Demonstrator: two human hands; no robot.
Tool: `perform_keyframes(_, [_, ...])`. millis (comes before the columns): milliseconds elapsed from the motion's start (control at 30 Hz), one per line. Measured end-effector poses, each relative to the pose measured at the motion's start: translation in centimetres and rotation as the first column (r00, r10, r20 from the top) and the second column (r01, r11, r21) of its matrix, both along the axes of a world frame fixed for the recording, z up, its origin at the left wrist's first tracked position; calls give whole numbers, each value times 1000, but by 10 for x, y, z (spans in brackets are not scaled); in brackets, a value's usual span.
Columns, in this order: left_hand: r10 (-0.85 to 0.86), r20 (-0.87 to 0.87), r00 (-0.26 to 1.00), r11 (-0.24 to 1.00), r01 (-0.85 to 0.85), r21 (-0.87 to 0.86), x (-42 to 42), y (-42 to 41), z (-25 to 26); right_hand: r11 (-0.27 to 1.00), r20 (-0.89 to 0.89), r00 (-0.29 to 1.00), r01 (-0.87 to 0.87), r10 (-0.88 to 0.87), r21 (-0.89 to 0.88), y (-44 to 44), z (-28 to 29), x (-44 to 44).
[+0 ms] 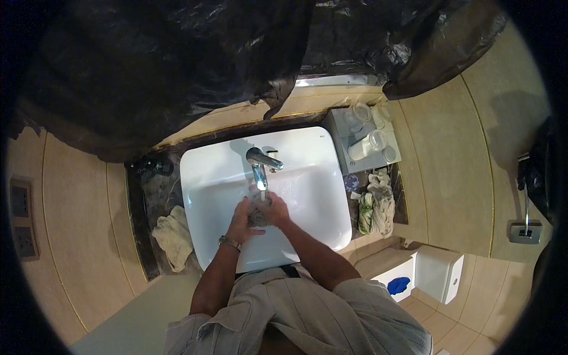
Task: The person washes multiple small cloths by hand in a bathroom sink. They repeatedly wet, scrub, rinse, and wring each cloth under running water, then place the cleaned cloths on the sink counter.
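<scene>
Over the basin of a white ceramic sink (pixel 319 199), my left hand (pixel 241 221) and my right hand (pixel 277 210) are cupped around a clear, rounded object (pixel 258 216), possibly a glass jar. Its exact shape is blurred and partly covered by my fingers. Right above it is the chrome faucet (pixel 260 171), and a stream of water (pixel 262 195) falls from its spout onto the object. My left hand is on the object's left side with the thumb spread, and my right hand is against its right side. A watch sits on my left wrist.
On a grey box (pixel 333 133) at the back right stand clear jars, one holding white contents (pixel 361 148). Bundled cloths (pixel 381 208) lie in front of it. A cream cloth (pixel 174 237) rests left of the sink. Black plastic sheeting (pixel 177 66) hangs behind. A toilet (pixel 437 270) stands at right.
</scene>
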State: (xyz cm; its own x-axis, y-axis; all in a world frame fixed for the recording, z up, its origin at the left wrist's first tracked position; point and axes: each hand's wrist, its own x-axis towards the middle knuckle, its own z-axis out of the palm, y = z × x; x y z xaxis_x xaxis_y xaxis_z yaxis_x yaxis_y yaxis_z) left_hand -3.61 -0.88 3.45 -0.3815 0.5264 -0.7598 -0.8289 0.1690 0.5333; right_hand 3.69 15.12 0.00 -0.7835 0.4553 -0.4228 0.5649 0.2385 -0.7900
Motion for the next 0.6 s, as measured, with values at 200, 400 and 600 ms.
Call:
perform_keyframes(200, [201, 483, 852, 839, -404, 364, -14, -24, -40, 954, -375, 882, -300, 285, 18, -68, 35, -13])
perform_keyframes(400, [-266, -645, 717, 960, 259, -109, 1, 1, -68, 872, -71, 961, -210, 267, 441, -39, -4, -13])
perform_keyframes(600, [331, -373, 867, 937, -256, 237, 18, 9, -14, 962, -18, 989, 147, -147, 229, 13, 30, -4])
